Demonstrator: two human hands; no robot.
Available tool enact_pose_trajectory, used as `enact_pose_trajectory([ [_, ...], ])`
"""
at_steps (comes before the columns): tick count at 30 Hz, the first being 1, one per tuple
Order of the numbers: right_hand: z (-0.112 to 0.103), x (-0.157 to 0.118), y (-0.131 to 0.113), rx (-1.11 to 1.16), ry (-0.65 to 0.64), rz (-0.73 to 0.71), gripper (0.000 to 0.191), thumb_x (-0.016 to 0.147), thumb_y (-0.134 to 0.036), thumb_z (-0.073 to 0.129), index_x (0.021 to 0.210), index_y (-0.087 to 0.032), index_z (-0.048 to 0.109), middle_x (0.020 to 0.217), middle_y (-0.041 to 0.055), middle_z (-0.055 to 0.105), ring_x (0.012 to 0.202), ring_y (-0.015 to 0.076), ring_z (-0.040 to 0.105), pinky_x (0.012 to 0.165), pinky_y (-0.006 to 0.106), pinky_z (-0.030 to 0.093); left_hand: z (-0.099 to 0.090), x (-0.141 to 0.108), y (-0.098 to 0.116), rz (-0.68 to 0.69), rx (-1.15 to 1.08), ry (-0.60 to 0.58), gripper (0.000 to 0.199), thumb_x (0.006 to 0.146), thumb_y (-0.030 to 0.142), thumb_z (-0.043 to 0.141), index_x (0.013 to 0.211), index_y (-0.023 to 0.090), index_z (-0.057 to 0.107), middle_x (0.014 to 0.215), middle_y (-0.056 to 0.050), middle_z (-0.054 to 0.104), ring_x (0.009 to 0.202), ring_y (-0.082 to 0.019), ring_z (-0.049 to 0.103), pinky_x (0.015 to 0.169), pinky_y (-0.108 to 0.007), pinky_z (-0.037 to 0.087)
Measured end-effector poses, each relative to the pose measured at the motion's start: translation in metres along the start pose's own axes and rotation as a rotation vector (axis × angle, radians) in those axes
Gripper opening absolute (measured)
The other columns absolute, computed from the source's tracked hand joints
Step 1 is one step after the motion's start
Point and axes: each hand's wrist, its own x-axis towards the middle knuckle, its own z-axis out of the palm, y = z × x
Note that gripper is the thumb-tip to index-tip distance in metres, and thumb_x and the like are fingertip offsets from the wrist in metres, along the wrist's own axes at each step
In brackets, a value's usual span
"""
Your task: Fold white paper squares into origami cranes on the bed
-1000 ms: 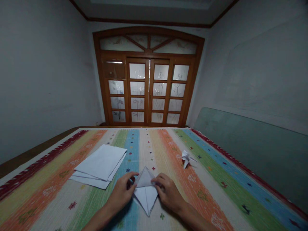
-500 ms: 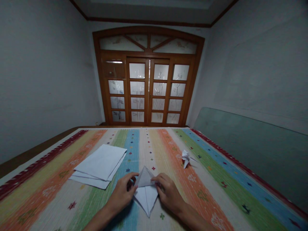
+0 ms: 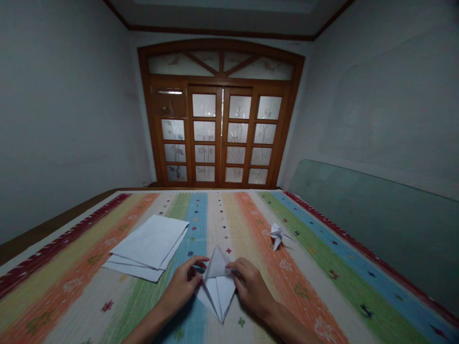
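A partly folded sheet of white origami paper (image 3: 219,291) lies on the striped cloth in front of me, kite-shaped, its upper point away from me. Along its left edge a flap is lifted slightly, showing another layer beneath. My left hand (image 3: 184,282) is at the left corner, thumb and fingers closed about the edge there. At the right corner my right hand (image 3: 251,284) pinches the paper between thumb and curled fingers. To the right, beyond my right hand, stands a small folded white paper crane (image 3: 277,236).
Several white paper sheets (image 3: 150,241) are stacked at the left on the striped tablecloth (image 3: 308,267). Behind the table are wooden doors with glass panes (image 3: 222,138). A pale green board or chair back (image 3: 358,210) runs along the right side.
The left side of the folded paper has lifted inward, baring a lower layer at the left. My left hand has shifted slightly with it; my right hand stays about where it was.
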Motion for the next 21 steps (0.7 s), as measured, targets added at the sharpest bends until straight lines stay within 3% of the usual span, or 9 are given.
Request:
enact_pose_trajectory([
  [8,0.0008,0.0001,0.0004,0.003,-0.016,0.037,0.032,0.084,0.005,0.053,0.098,-0.017,0.071,0.092,0.0079,0.068,0.088,0.0222,0.066,0.079,0.031,0.05,-0.0032,-0.0023,0.0049,0.032,0.124,-0.003,0.043,0.084,0.047,0.058,0.112,0.015,0.069,0.088,-0.007,0.069,0.072,-0.022,0.061,0.065,-0.029,0.045],
  [15,0.0018,-0.0008,0.0017,0.0,-0.005,0.015,0.034,0.082,0.005,0.053,0.099,-0.019,0.07,0.092,0.0071,0.067,0.088,0.0224,0.066,0.08,0.031,0.05,0.0018,-0.0087,0.0082,0.102,0.453,0.098,0.036,0.076,0.021,0.055,0.108,0.018,0.071,0.07,-0.001,0.061,0.065,-0.021,0.057,0.065,-0.029,0.04],
  [21,0.0012,-0.0017,-0.0009,-0.002,-0.007,-0.008,0.034,0.084,0.004,0.052,0.1,-0.02,0.07,0.093,0.0069,0.066,0.089,0.0218,0.065,0.079,0.031,0.05,0.0052,-0.0094,0.0057,0.115,0.486,0.15,0.035,0.078,0.019,0.051,0.106,0.018,0.072,0.071,-0.002,0.064,0.063,-0.022,0.058,0.067,-0.03,0.04],
])
